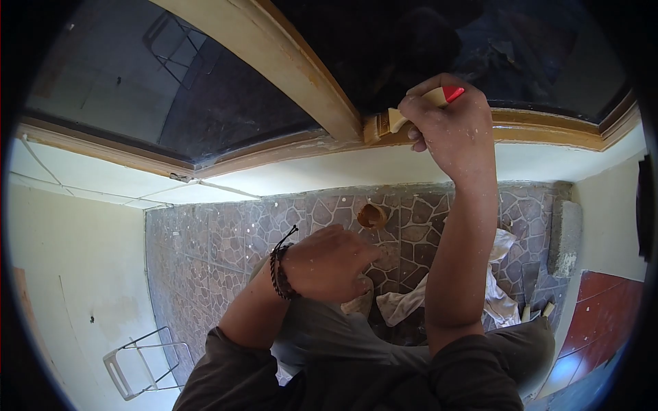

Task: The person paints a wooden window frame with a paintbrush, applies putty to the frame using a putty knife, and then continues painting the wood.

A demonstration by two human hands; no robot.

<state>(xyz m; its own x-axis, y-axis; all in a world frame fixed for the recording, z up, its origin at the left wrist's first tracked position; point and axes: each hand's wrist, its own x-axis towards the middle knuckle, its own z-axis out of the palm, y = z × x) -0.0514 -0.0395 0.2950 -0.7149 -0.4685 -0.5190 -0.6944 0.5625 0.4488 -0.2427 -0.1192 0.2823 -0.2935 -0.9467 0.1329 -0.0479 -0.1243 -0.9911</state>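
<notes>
A paintbrush (396,120) with a pale handle and a red end is gripped in my right hand (449,127). Its bristles touch the brown wooden window frame (528,130) at the corner where an upright bar meets the sill. My left hand (329,264), with a dark braided bracelet at the wrist, hovers over my knee. Its fingers are loosely bent, thumb apart, and nothing shows in them. Beyond it on the floor stands a small container (371,216) stained orange-brown inside.
Whitish cloths (500,301) lie on the stone-patterned floor (301,205) at the right. Beside them is a scraper with a flat blade (530,281). A concrete ledge (565,240) borders the right wall. A folding chair (147,363) stands at lower left. Dark glass panes (226,103) fill the frame.
</notes>
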